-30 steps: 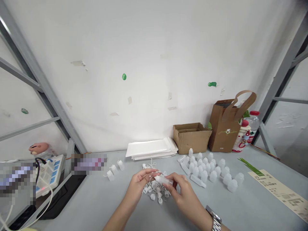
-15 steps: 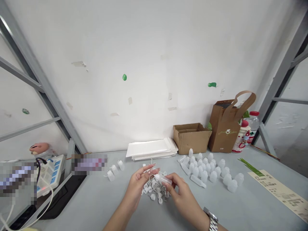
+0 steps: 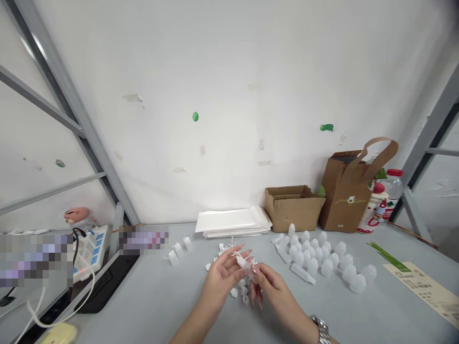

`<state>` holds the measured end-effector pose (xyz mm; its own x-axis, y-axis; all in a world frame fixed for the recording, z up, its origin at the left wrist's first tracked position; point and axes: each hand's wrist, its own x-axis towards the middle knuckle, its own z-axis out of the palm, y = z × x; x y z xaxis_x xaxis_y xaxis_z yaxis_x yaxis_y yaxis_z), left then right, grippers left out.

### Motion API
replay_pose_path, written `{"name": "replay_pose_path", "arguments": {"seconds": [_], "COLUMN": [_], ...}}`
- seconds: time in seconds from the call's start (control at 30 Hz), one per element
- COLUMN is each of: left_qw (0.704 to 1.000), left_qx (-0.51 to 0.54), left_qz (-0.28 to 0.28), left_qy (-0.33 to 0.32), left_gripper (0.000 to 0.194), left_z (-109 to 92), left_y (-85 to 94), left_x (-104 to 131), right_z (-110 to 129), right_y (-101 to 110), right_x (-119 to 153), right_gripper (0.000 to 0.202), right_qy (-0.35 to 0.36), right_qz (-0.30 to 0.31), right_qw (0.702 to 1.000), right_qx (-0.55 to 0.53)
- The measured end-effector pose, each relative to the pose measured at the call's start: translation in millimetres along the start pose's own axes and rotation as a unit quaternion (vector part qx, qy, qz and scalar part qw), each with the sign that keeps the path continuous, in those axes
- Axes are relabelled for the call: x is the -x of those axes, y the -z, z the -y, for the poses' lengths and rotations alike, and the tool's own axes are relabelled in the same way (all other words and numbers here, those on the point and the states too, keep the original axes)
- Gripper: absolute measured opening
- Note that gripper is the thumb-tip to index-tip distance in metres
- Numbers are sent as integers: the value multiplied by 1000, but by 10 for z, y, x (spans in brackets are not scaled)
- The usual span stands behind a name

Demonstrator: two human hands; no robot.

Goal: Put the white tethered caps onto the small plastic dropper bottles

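White wall (image 3: 229, 57), dotted with tape scraps and green stickers, rises behind a grey counter (image 3: 143, 296). At the far left a pink figure (image 3: 79, 213) sits behind a white power strip (image 3: 100, 248) with cables plugged into it, and a flat black device (image 3: 105, 286) lies just beside the strip. Next come three small capped bottles (image 3: 178, 250) standing in a short slanting row; whether they contain anything cannot be told.

Near the middle, the left hand (image 3: 224, 276) grips a small bottle (image 3: 243, 262) between thumb and fingers, tilted with its narrow end up and to the left, above a loose pile of white caps (image 3: 245, 298). Behind them, a stack of flat white packets (image 3: 229, 222) lies against the wall. The right hand (image 3: 274, 286) pinches the other end of that bottle with thumb and forefinger, its remaining fingers hanging loosely; a metal watch (image 3: 321, 327) circles the wrist.

Further right stands an open cardboard box (image 3: 297, 212), its contents hidden by the front wall. Before it, a crowd of translucent bottles (image 3: 312, 266) is mostly upright, a few lying down. A brown paper bag (image 3: 344, 200) follows, its inside out of sight, then a dotted white bottle (image 3: 371, 210) and a clear red-capped bottle (image 3: 393, 186), partly overlapped. Rightmost, green strips (image 3: 390, 258) touch a printed sheet (image 3: 426, 289).
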<state>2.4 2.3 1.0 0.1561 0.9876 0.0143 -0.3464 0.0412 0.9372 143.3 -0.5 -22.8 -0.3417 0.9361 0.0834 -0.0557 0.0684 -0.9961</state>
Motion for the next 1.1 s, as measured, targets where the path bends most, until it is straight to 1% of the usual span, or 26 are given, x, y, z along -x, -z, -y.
{"name": "replay_pose_path", "arguments": {"seconds": [0.07, 0.1, 0.13, 0.17, 0.2, 0.23, 0.3, 0.33, 0.37, 0.43, 0.5, 0.53, 0.6, 0.7, 0.8, 0.87, 0.93, 0.97, 1.0, 1.03, 1.07, 1.1], "left_qw": [999, 997, 993, 986, 969, 943, 882, 853, 825, 787, 768, 761, 757, 766, 773, 777, 771, 763, 748, 729, 709, 682], "left_qx": [-36, -55, -78, -110, -156, -207, -306, -354, -393, -455, -493, -503, -514, -519, -517, -517, -528, -538, -553, -571, -589, -613], "left_qz": [-35, -57, -85, -122, -178, -243, -342, -373, -398, -412, -404, -405, -398, -378, -365, -357, -353, -357, -365, -375, -385, -391], "left_qy": [-1, -7, -15, -36, -66, -93, -109, -95, -83, -63, -65, -64, -56, -43, -43, -43, -39, -35, -36, -34, -46, -81], "left_gripper": [47, 45, 44, 43, 41, 39, 43, 43, 41, 36, 34, 33, 31, 28, 27, 29, 36, 43, 51, 59, 68, 75], "left_z": [26, 29, 23, 5, -24, -61, -146, -185, -215, -248, -249, -244, -234, -233, -228, -217, -210, -212, -220, -233, -250, -269], "left_y": [20, 67, 143, 248, 381, 536, 879, 1049, 1204, 1447, 1589, 1627, 1661, 1679, 1705, 1718, 1714, 1703, 1688, 1668, 1646, 1622], "left_x": [34, 63, 103, 156, 220, 293, 442, 506, 555, 596, 564, 528, 441, 326, 260, 242, 253, 272, 302, 341, 388, 437], "right_z": [-22, -29, -33, -33, -31, -27, -24, -26, -31, -45, -58, -61, -61, -46, -14, 26, 79, 105, 126, 141, 149, 149], "right_y": [-9, -9, -7, -1, 8, 19, 41, 51, 57, 62, 61, 60, 61, 62, 47, 43, 76, 115, 174, 251, 344, 449], "right_x": [16, 28, 40, 51, 59, 62, 56, 49, 41, 27, 19, 17, 15, 16, 28, 42, 56, 62, 70, 80, 93, 112], "right_gripper": [40, 41, 42, 42, 43, 45, 46, 46, 46, 47, 47, 47, 47, 47, 48, 46, 41, 37, 33, 28, 24, 21], "right_qy": [-5, -6, -7, -6, -5, -4, 0, 3, 4, 2, -5, -7, -9, -7, -7, -8, 4, 20, 40, 62, 79, 85], "right_qz": [18, 22, 22, 19, 14, 7, -8, -14, -19, -21, -20, -19, -19, -21, -21, -19, -23, -31, -42, -57, -78, -100], "right_qw": [1000, 1000, 1000, 999, 999, 999, 998, 997, 997, 997, 997, 997, 996, 996, 995, 991, 979, 965, 944, 916, 881, 842], "right_qx": [1, 9, 19, 30, 42, 53, 70, 75, 77, 77, 78, 79, 81, 90, 101, 130, 204, 260, 324, 392, 459, 523]}}
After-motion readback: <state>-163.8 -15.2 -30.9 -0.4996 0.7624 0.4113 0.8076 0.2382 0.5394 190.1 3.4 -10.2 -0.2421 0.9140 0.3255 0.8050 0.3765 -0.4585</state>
